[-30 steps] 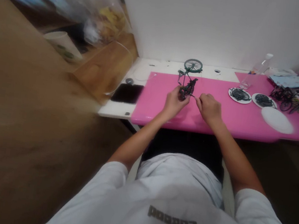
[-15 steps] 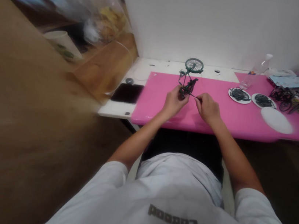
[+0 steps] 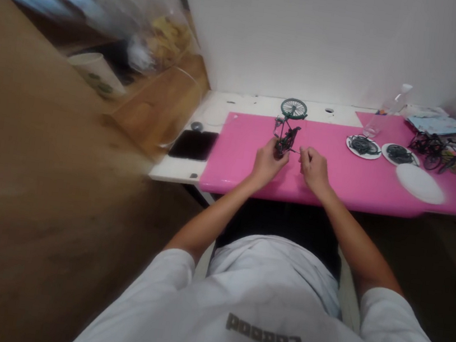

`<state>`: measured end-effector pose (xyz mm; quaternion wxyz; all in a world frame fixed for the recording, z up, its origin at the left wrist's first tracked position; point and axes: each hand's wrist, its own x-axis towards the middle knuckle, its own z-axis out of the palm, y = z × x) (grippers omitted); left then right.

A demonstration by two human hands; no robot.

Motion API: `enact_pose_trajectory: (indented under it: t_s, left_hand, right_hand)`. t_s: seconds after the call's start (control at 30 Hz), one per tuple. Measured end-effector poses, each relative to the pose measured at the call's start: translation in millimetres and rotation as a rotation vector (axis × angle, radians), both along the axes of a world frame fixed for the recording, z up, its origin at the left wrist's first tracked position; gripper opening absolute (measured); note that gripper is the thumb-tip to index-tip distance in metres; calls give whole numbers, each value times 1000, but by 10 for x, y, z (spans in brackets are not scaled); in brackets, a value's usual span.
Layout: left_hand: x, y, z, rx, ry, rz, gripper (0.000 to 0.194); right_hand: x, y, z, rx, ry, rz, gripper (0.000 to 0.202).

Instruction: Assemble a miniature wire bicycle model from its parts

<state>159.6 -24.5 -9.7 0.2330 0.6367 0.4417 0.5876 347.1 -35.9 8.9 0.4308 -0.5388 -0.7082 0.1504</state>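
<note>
A dark model bicycle (image 3: 287, 137) with one green-rimmed spoked wheel at its far end is gripped at its near end by my left hand (image 3: 269, 162). My fingers hide that end of it. To the right, my right hand (image 3: 314, 169) is closed in a pinch. A thin dark rod (image 3: 294, 151) runs from the bicycle to those fingertips. Whether it is a tool or a part of the bicycle, I cannot tell. Both hands are over the pink mat (image 3: 238, 155).
On the right lie two white plates with dark small parts (image 3: 364, 146), a bare white plate (image 3: 420, 184) and several dark model bicycles (image 3: 432, 149). A clear bottle (image 3: 389, 111) stands behind them. A black tablet-like slab (image 3: 193, 144) lies left of the mat.
Both hands and the bicycle sit slightly lower in view. The right hand's fingers have shifted their pinch a little, while the left keeps its grip.
</note>
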Motion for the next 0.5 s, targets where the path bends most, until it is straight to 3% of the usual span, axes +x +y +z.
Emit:
enact_pose_trajectory:
  t_s: [0.13, 0.33, 0.43, 0.5]
  left_hand:
    - [-41, 68, -7, 6, -8, -24, 27]
    - [-136, 181, -19, 58, -14, -71, 30]
    - [-160, 213, -42, 77, 0, -117, 33]
    - [-166, 221, -54, 86, 0, -132, 33]
  right_hand:
    - [31, -25, 78, -31, -98, 91, 57]
    - [93, -48, 183, 114, -464, 103, 50]
    - [100, -65, 205, 112, -442, 132, 52]
    - [72, -89, 206, 60, -280, 172, 53]
